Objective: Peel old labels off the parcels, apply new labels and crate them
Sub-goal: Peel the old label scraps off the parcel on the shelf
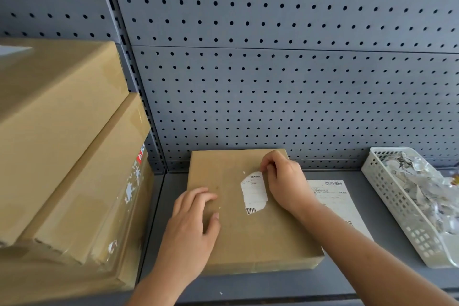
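Hands apart on the parcel (248,236), flat on the shelf (273,283) against the pegboard (273,82). Pressing down with left hand (192,216), fingers relaxed, likely to stop sliding. Pinching the top edge of the torn old label (254,192) with right hand (283,181), set for peeling. Fresh label sheet (332,196) just beside, scrap basket (387,196) near, both within easy reach.

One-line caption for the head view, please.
Left hand steadies a cardboard parcel while the right hand pinches its torn old label.

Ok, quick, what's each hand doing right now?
Left hand: open, pressing flat on the parcel.
Right hand: pinching the old label at its top edge.
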`<move>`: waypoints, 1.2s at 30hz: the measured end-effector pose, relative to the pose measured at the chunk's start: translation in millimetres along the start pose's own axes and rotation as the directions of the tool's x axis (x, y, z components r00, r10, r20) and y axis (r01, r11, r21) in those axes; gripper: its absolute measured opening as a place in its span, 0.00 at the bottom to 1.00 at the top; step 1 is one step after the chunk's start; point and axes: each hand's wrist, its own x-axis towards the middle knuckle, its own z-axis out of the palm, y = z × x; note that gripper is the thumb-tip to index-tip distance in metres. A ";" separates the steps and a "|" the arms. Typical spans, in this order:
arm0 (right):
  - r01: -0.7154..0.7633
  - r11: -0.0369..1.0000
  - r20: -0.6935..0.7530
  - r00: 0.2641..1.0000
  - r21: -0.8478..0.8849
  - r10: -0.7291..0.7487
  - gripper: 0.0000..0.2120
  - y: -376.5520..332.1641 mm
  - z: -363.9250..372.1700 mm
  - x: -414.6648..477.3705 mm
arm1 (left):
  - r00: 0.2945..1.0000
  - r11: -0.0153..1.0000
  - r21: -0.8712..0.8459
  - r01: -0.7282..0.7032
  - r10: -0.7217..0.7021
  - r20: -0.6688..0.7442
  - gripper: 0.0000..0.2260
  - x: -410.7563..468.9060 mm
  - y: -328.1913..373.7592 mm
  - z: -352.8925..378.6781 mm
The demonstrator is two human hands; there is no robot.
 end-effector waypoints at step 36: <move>-0.016 0.987 0.228 0.973 0.159 -0.021 0.09 -12.3 -8.6 -7.4 | 1.000 1.000 -0.016 -0.015 0.015 -0.022 0.13 0.2 -3.3 1.1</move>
